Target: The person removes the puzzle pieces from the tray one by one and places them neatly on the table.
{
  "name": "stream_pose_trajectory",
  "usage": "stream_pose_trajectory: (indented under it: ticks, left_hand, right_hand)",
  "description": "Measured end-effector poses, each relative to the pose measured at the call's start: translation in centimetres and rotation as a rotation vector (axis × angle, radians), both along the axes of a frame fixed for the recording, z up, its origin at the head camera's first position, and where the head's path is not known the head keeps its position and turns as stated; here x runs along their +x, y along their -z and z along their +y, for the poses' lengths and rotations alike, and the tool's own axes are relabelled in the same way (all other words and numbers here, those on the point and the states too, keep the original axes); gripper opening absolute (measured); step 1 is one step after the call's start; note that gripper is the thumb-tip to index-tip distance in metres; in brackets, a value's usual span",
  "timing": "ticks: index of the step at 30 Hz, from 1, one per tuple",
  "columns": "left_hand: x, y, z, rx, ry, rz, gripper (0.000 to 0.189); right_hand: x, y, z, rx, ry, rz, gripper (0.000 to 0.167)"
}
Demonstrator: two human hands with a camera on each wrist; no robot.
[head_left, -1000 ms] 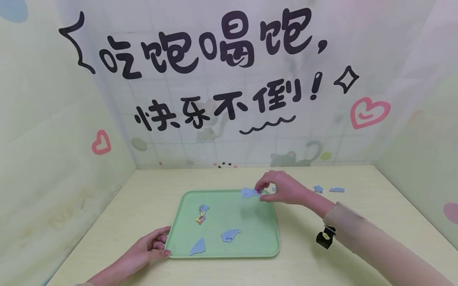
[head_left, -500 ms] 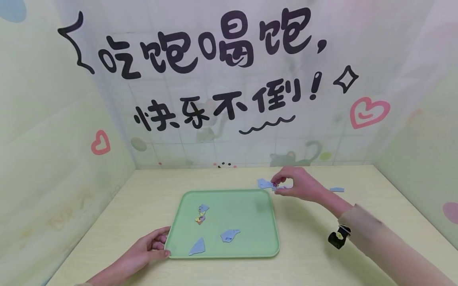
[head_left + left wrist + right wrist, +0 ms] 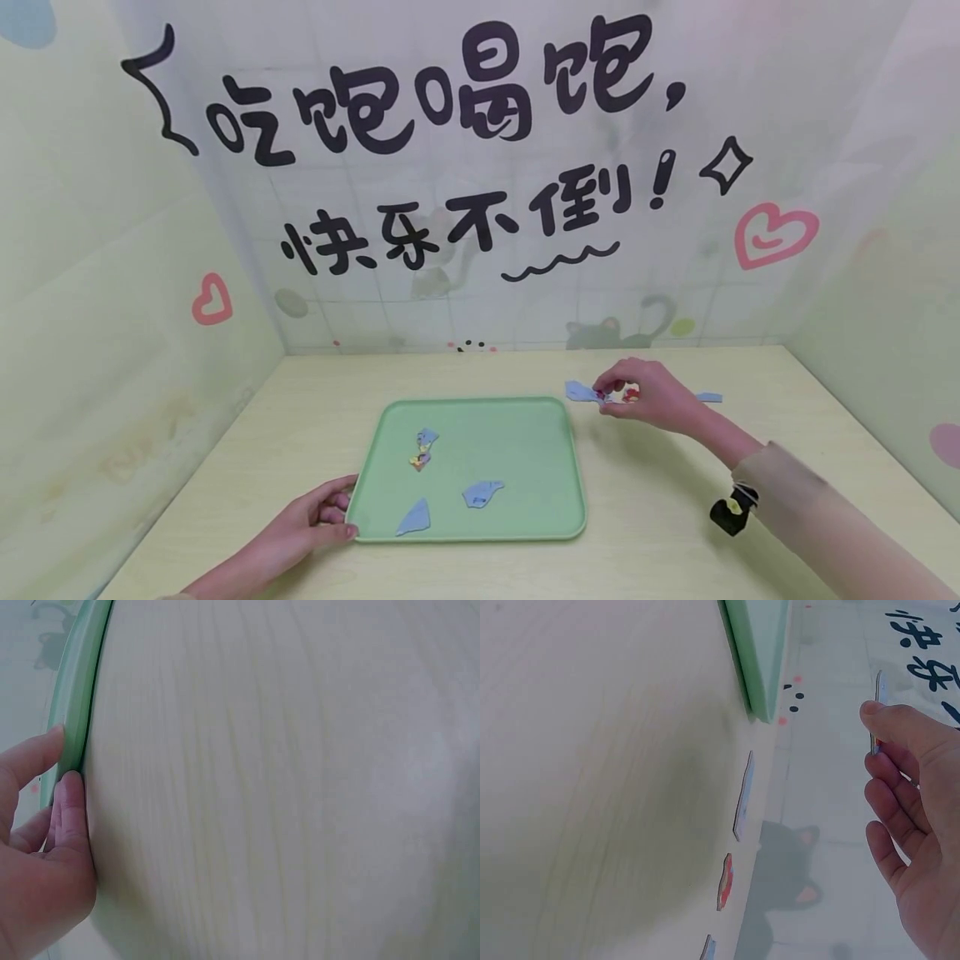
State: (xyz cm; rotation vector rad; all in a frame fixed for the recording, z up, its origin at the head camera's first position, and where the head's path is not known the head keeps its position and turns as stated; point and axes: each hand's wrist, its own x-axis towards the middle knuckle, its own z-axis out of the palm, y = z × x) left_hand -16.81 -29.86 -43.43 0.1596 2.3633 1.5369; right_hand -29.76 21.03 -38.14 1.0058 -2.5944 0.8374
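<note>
My left hand (image 3: 311, 521) grips the left front corner of a green tray (image 3: 525, 517), thumb on the rim; the left wrist view shows the same hand (image 3: 45, 847) at the tray edge. Beyond the tray's back right corner, my right hand (image 3: 648, 398) pinches a light blue puzzle piece (image 3: 578, 391) with some red print. In the right wrist view that piece (image 3: 881, 686) is seen edge-on between thumb and fingers, apart from the table. On the tray lie a blue triangular piece (image 3: 415, 518), a blue printed piece (image 3: 482, 494) and a yellow-and-blue patterned cluster (image 3: 422, 450).
Near the table's back edge, the right wrist view shows a blue piece (image 3: 743, 799), a red piece (image 3: 725, 882) and another blue piece (image 3: 708, 948) in a row. A printed curtain (image 3: 480, 308) stands behind the pale wooden table (image 3: 637, 533).
My right hand has moved right, from over the tray's back right corner to above the table beside it, still pinching the blue piece. My left hand and the tray have stayed put.
</note>
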Motion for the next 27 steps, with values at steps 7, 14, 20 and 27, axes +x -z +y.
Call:
stream_pose_trajectory:
  ticks: [7,14,20,27]
  left_hand:
    - [0.0,0.0,-0.1,-0.001,0.001,0.001,0.086]
    - [0.0,-0.1,0.0,-0.002,0.002,0.006,0.086]
    - [0.1,0.0,0.0,0.002,0.0,0.006,0.086]
    - [0.1,-0.1,0.0,-0.002,0.005,0.011,0.086]
  right_hand:
    - [0.1,1.1,0.5,0.011,0.008,-0.001,0.022]
    - [0.7,1.7,0.7,0.007,0.004,-0.034,0.022]
    - [0.7,2.7,1.2,-0.001,-0.016,-0.031,0.022]
    - [0.8,3.5,1.5,-0.001,-0.024,-0.007,0.022]
